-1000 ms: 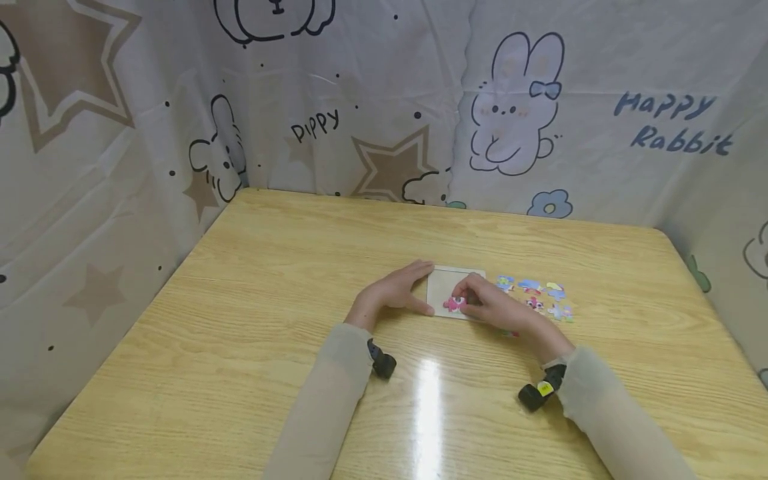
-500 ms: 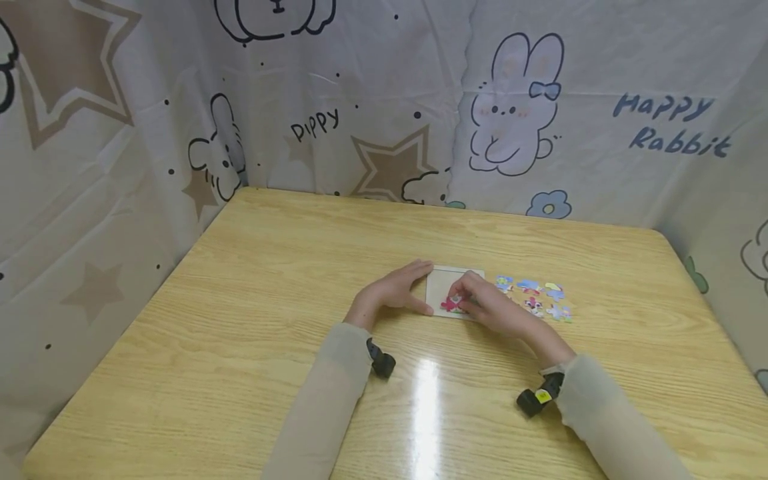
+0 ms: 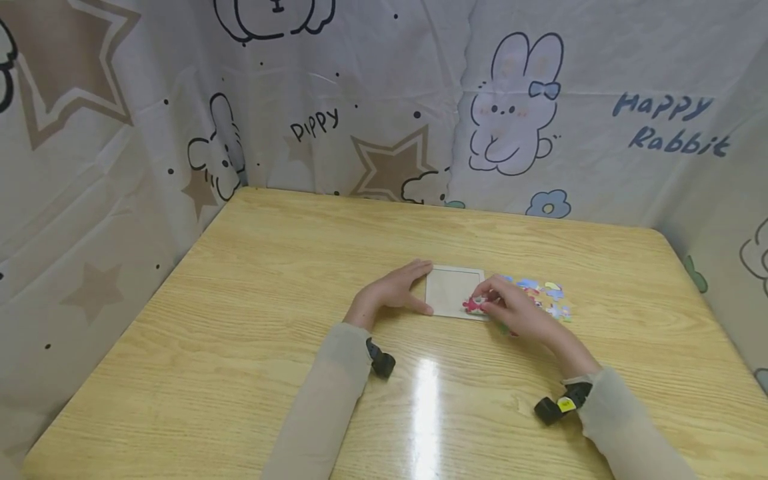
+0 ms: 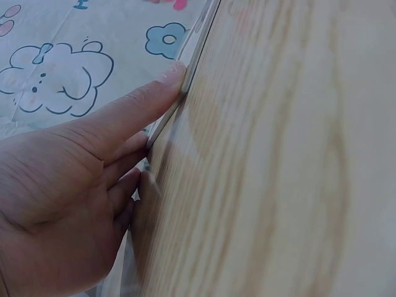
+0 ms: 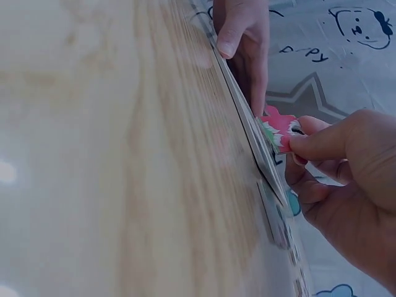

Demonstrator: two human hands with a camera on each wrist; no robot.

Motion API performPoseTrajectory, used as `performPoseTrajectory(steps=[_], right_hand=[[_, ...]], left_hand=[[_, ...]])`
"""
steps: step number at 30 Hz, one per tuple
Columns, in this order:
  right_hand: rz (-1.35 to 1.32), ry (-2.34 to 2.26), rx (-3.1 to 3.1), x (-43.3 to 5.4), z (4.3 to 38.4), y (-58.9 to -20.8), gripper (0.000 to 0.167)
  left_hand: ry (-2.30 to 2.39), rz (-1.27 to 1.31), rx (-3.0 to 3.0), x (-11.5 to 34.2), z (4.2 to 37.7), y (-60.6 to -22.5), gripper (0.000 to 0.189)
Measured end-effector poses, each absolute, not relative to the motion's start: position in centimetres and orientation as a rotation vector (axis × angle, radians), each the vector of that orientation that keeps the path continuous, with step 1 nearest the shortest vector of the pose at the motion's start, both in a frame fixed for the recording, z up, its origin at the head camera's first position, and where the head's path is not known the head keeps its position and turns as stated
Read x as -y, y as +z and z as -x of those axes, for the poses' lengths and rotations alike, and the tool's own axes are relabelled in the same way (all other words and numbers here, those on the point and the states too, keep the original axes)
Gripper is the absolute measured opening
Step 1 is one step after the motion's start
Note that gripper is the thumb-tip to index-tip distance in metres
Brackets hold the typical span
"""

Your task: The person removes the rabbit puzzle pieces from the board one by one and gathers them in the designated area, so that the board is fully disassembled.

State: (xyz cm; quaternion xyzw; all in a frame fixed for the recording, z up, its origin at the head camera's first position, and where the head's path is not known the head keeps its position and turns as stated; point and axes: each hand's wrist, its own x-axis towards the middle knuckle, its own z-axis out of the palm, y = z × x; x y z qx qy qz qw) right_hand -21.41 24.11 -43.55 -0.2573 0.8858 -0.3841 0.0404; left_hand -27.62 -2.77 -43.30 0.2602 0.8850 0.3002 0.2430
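Note:
A pale square puzzle tray [image 3: 450,283] with a raised rim lies flat on the table. My left hand [image 3: 393,288] spans its left edge, thumb at the near corner and fingers at the far corner. In the left wrist view, the thumb [image 4: 142,102] touches the tray's side. Over the tray's near right part, my right hand [image 3: 519,312] pinches a pink, white and green jigsaw piece [image 5: 278,129] between thumb and fingers. That piece is tilted; whether it touches the tray I cannot tell.
Several loose jigsaw pieces [image 3: 553,292] lie right of the tray, some hidden by the right hand. The wooden table [image 3: 300,253] runs back to a printed cloth [image 3: 384,87] behind and at both sides. Light glares on the near table surface.
My right hand has moved right and slightly nearer with the jigsaw piece, from the tray's middle toward its right edge. My left hand stays at the tray's left edge.

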Motion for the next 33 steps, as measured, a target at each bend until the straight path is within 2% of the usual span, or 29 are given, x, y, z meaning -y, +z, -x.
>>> performPoseTrajectory(steps=[33], right_hand=[[0.799,-1.175,-2.874,-31.0,17.2,-43.6,0.017]], left_hand=[[0.824,-0.714,-2.414,2.7,27.7,-43.3,0.097]])
